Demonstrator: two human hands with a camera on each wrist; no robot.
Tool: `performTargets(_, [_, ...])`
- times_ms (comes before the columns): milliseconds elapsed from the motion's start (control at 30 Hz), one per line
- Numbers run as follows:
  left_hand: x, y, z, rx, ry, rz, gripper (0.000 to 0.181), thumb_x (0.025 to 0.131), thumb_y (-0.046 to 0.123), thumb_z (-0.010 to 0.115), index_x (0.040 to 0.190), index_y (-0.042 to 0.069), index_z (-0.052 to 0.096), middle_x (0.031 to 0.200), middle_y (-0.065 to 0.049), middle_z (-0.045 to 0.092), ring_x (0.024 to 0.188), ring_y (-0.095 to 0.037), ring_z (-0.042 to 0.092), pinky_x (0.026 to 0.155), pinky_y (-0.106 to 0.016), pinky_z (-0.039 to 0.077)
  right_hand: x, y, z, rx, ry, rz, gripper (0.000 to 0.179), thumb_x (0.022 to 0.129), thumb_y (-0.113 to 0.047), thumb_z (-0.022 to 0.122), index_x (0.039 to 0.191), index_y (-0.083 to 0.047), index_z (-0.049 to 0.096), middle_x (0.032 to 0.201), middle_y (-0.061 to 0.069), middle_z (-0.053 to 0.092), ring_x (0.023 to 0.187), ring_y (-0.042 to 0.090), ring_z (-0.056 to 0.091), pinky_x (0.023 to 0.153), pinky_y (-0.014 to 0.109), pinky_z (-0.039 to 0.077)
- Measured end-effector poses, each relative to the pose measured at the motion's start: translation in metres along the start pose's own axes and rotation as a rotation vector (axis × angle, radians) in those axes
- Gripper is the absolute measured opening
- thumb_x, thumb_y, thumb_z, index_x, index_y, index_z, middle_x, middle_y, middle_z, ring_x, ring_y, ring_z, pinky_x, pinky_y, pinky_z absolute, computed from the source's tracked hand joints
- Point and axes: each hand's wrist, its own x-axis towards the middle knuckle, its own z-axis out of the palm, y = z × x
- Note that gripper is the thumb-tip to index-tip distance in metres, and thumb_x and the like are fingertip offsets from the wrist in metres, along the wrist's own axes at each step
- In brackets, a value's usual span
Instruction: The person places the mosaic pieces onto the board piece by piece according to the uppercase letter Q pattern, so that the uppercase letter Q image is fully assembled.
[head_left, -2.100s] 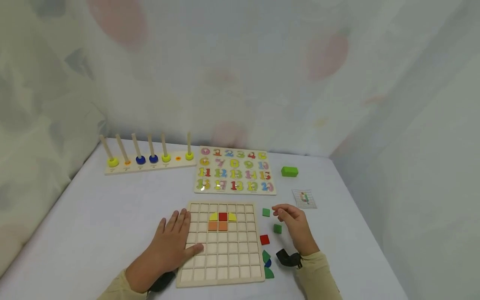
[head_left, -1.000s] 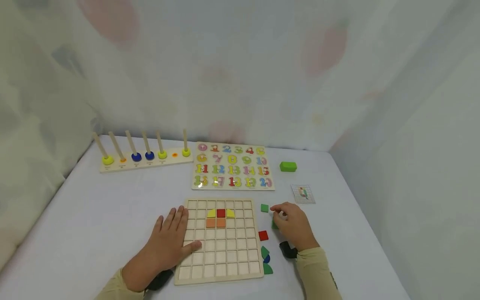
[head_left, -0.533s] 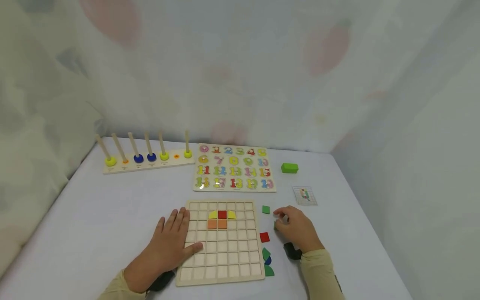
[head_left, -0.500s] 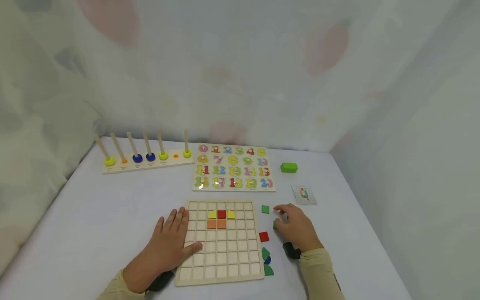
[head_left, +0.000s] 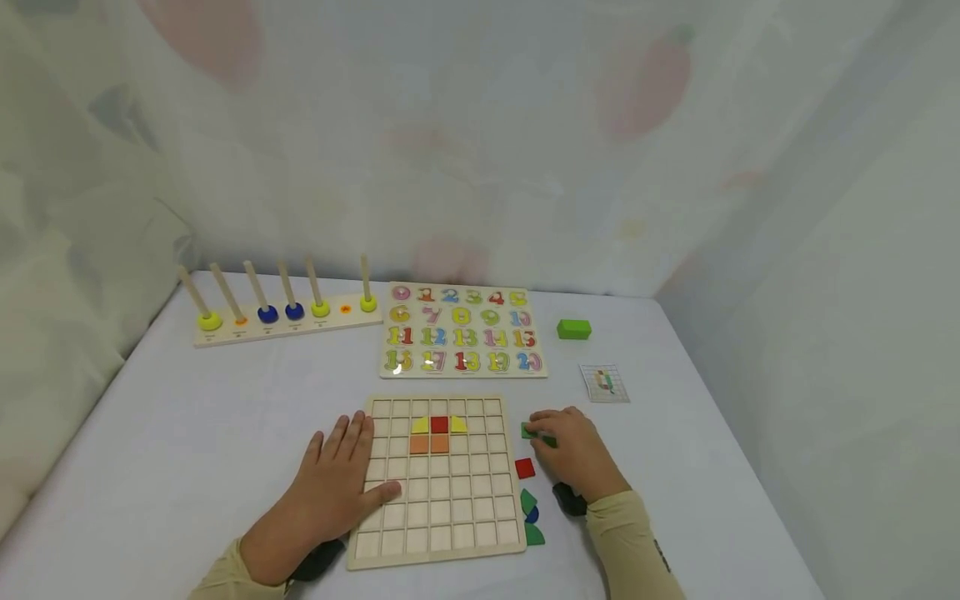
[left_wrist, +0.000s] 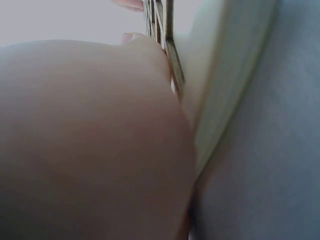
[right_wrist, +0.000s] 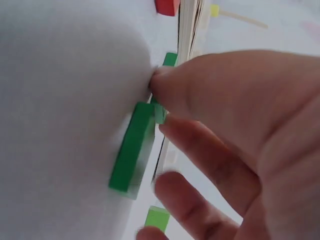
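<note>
My left hand [head_left: 330, 479] lies flat with straight fingers along the left edge of a wooden grid board [head_left: 420, 560], its thumb over the grid. Yellow, red [head_left: 439, 425] and orange [head_left: 419, 444] tiles sit in upper cells of the board. Right of the board, my right hand [head_left: 573, 450] has thumb and index finger on either side of a green square tile [head_left: 527, 430], seemingly pinching it. A second green tile [right_wrist: 132, 147] rests on the table close beside the fingertips in the right wrist view. The left wrist view is mostly filled by the hand.
A red tile [head_left: 525, 468], green pieces [head_left: 534, 534] and a blue piece [head_left: 532, 514] lie along the board's right side. Behind stand a number puzzle [head_left: 465, 373], a peg board [head_left: 247, 336], a green block [head_left: 573, 329] and a pattern card [head_left: 604, 383].
My right hand has shifted left from the nearer green tile to the farther one, which has slid slightly towards me. My left hand stays on the board.
</note>
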Motion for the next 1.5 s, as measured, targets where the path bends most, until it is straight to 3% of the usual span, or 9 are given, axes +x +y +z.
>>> performTargets(233, [-0.004, -0.004, -0.001, -0.038, 0.009, 0.009, 0.114, 0.099, 0.073, 0.057, 0.164, -0.012, 0.019, 0.171, -0.033, 0.016, 0.157, -0.055, 0.013, 0.120, -0.075, 0.008, -0.001, -0.015, -0.004, 0.059, 0.084, -0.066, 0.015, 0.090, -0.012, 0.087, 0.104, -0.017, 0.086, 0.113, -0.007, 0.078, 0.103, 0.015, 0.067, 0.088, 0.035, 0.059])
performTargets(367, [-0.002, -0.005, 0.002, -0.032, 0.018, 0.014, 0.114, 0.099, 0.072, 0.059, 0.164, -0.012, 0.020, 0.171, -0.033, 0.017, 0.157, -0.054, 0.013, 0.120, -0.075, 0.008, 0.001, -0.036, -0.004, 0.139, 0.051, -0.217, 0.013, 0.092, -0.013, 0.085, 0.105, -0.017, 0.085, 0.114, -0.007, 0.078, 0.101, 0.014, 0.067, 0.087, 0.035, 0.058])
performTargets(467, [-0.001, -0.003, 0.001, -0.030, 0.015, 0.012, 0.114, 0.099, 0.072, 0.060, 0.164, -0.012, 0.021, 0.171, -0.032, 0.018, 0.157, -0.054, 0.014, 0.120, -0.075, 0.009, 0.005, -0.049, -0.004, 0.097, -0.008, -0.306, 0.012, 0.094, -0.015, 0.082, 0.105, -0.017, 0.084, 0.112, -0.005, 0.078, 0.101, 0.016, 0.068, 0.089, 0.037, 0.058])
performTargets(633, [0.000, -0.002, 0.000, -0.034, 0.015, 0.012, 0.115, 0.098, 0.074, 0.059, 0.164, -0.012, 0.021, 0.171, -0.033, 0.017, 0.157, -0.054, 0.013, 0.121, -0.074, 0.008, 0.009, -0.063, -0.003, 0.070, -0.113, -0.243, 0.022, 0.087, -0.012, 0.080, 0.107, -0.020, 0.083, 0.113, -0.007, 0.076, 0.109, 0.016, 0.067, 0.093, 0.039, 0.057])
performTargets(733, [-0.001, -0.003, -0.001, -0.036, 0.016, 0.009, 0.116, 0.098, 0.074, 0.059, 0.164, -0.012, 0.021, 0.171, -0.033, 0.018, 0.157, -0.054, 0.013, 0.121, -0.074, 0.007, 0.015, -0.070, 0.003, 0.046, -0.155, -0.306, 0.030, 0.085, -0.011, 0.078, 0.113, -0.019, 0.083, 0.115, -0.008, 0.075, 0.111, 0.015, 0.068, 0.093, 0.037, 0.057])
performTargets(867, [-0.002, -0.003, -0.001, -0.035, 0.021, 0.008, 0.117, 0.097, 0.076, 0.057, 0.164, -0.012, 0.020, 0.171, -0.033, 0.018, 0.157, -0.054, 0.014, 0.121, -0.074, 0.007, 0.025, -0.079, 0.011, -0.024, -0.090, -0.444, 0.019, 0.090, -0.012, 0.080, 0.108, -0.017, 0.085, 0.110, -0.008, 0.078, 0.102, 0.013, 0.070, 0.089, 0.032, 0.057])
performTargets(1000, [-0.002, -0.002, -0.001, -0.044, 0.028, 0.016, 0.117, 0.097, 0.077, 0.057, 0.164, -0.012, 0.021, 0.171, -0.033, 0.019, 0.157, -0.054, 0.014, 0.120, -0.075, 0.007, 0.031, -0.085, 0.013, -0.082, -0.048, -0.505, 0.006, 0.091, -0.016, 0.085, 0.096, -0.019, 0.087, 0.106, -0.007, 0.078, 0.092, 0.014, 0.067, 0.081, 0.030, 0.055])
performTargets(1267, [0.002, 0.003, -0.003, -0.015, 0.019, 0.014, 0.115, 0.098, 0.076, 0.056, 0.164, -0.012, 0.023, 0.171, -0.033, 0.020, 0.157, -0.053, 0.015, 0.121, -0.073, 0.010, 0.036, -0.102, 0.018, -0.213, -0.095, -0.452, 0.020, 0.099, -0.038, 0.079, 0.111, -0.024, 0.086, 0.115, -0.004, 0.073, 0.102, 0.018, 0.066, 0.086, 0.035, 0.058])
performTargets(1500, [0.000, 0.006, -0.008, 0.007, -0.028, -0.024, 0.114, 0.098, 0.073, 0.060, 0.165, -0.011, 0.020, 0.172, -0.031, 0.018, 0.158, -0.052, 0.014, 0.121, -0.074, 0.011, 0.045, -0.113, 0.021, -0.267, -0.126, -0.396, 0.023, 0.095, -0.046, 0.082, 0.102, -0.024, 0.084, 0.111, -0.007, 0.073, 0.097, 0.015, 0.068, 0.083, 0.033, 0.058])
